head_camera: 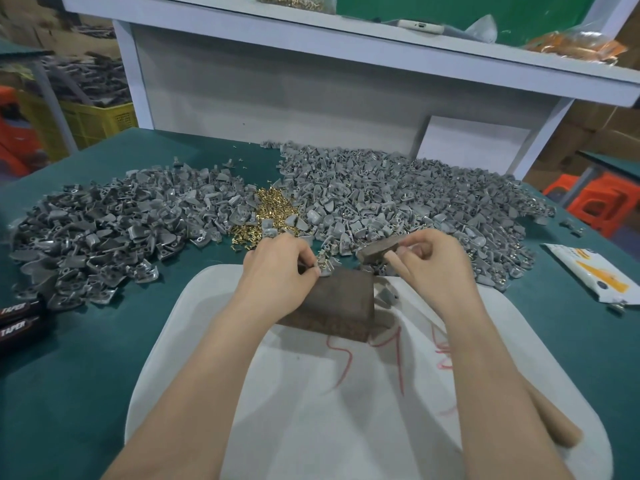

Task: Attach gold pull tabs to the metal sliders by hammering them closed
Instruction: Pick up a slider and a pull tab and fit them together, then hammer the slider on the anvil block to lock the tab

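A dark metal block (341, 306) rests on a white cloth (311, 410) in front of me. At the block's far edge my left hand (277, 271) pinches a small grey slider with a gold pull tab (325, 266). My right hand (433, 268) grips a hammer close to its dark head (377, 252), which hovers just right of the slider; its wooden handle (557, 427) runs back under my right forearm. Beyond the hands lie a heap of gold pull tabs (273, 213) and two large heaps of grey sliders, one to the left (97, 233) and one to the right (398, 195).
The green table (69, 375) carries two black "TAPER" items (17, 320) at its left edge and a white and orange packet (595, 275) at the right. A white shelf unit (277, 91) closes the back. Orange stools (595, 206) stand off to the right.
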The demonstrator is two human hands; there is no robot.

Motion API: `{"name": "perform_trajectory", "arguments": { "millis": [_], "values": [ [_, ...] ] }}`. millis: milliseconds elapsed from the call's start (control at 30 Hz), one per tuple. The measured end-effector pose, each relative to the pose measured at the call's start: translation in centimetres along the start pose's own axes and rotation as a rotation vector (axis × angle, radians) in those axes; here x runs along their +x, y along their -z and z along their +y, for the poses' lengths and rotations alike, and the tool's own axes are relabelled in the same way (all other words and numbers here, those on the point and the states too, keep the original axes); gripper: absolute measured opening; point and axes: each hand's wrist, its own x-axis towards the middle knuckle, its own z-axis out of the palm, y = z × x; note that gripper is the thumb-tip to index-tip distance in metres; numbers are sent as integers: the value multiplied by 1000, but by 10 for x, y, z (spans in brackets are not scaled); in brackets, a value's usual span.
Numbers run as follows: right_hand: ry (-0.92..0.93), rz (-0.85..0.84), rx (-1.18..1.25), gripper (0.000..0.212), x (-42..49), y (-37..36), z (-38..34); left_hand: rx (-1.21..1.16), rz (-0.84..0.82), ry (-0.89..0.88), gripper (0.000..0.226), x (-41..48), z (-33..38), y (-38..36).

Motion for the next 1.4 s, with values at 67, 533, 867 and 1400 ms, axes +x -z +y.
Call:
{"name": "perform_trajectory", "arguments": {
  "millis": [67,533,867,1400],
  "values": [
    [-1,1,-53,4,0,0,6,-3,-3,0,11,0,0,0],
    [-133,-167,-578,34,-5,11,6,16,38,29,11,-1,0,-2],
    [312,-161,-93,34,-32,13,-31,51,67,110,10,-2,2,-2],
    [464,-200,-155,31,-45,1,-45,8,91,89,15,-2,3,-1]
  ]
}}
